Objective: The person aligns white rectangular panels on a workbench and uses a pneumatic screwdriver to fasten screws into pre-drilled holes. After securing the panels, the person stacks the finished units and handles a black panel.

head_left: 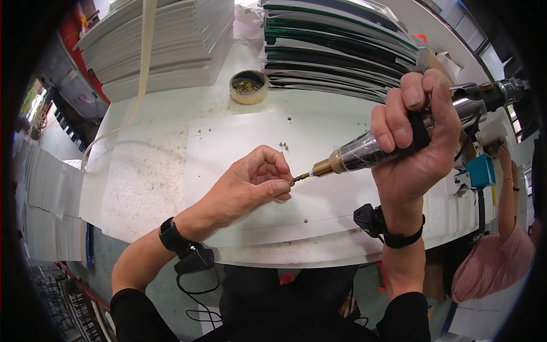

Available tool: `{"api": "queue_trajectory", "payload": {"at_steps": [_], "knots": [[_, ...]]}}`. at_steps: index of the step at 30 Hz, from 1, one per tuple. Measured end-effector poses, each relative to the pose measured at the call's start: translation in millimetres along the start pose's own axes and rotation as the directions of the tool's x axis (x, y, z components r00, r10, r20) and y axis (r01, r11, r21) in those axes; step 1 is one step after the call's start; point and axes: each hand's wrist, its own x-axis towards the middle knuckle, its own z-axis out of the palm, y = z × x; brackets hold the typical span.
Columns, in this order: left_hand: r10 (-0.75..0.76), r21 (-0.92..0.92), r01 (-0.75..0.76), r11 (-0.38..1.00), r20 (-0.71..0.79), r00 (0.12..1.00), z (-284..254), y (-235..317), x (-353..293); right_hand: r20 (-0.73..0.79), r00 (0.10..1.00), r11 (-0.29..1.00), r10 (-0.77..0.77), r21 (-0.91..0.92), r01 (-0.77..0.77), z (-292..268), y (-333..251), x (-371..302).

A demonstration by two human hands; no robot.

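My right hand (411, 165) is wrapped round the body of a power screwdriver (354, 154), whose brass-coloured nose and thin bit (303, 176) slant down to the left. At the bit's tip, my left hand (242, 185) pinches a small screw (293, 182) between thumb and fingers; the fingertips partly hide it. Beneath both hands lies a white sheet (250, 228) with small screws or holes near its edges. A few loose screws (284, 146) lie on it just beyond my left fingertips.
A round tape-roll dish (249, 97) of small metal parts sits behind the sheet. White sheets (154, 51) and dark-edged panels (336, 45) are stacked at the back. A pale hose (142, 74) hangs at the left. Another person's arm (506, 194) shows at the right, beside a teal device (480, 171).
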Motion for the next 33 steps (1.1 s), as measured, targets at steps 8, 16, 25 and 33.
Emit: {"api": "queue_trajectory", "payload": {"at_steps": [8,16,25,33], "knots": [[-0.032,-0.036,0.032,0.999,0.006,0.999,0.3,1.1,-1.8,0.047,0.999,0.999,0.024,0.033,-0.025,-4.6,3.8,-1.2],[0.076,0.241,-0.065,0.968,-0.036,0.996,-6.4,22.5,18.3,0.094,0.995,0.995,0.019,-0.100,-0.010,7.6,10.1,23.8],[0.313,0.784,-0.236,0.575,0.056,0.948,-32.6,37.6,88.2,0.011,0.998,0.934,0.068,-0.353,-0.059,0.9,72.6,65.9],[0.300,0.792,-0.196,0.578,0.016,0.954,-44.2,26.1,96.6,0.003,0.999,0.942,0.049,-0.333,-0.045,-7.3,90.5,66.7]]}}
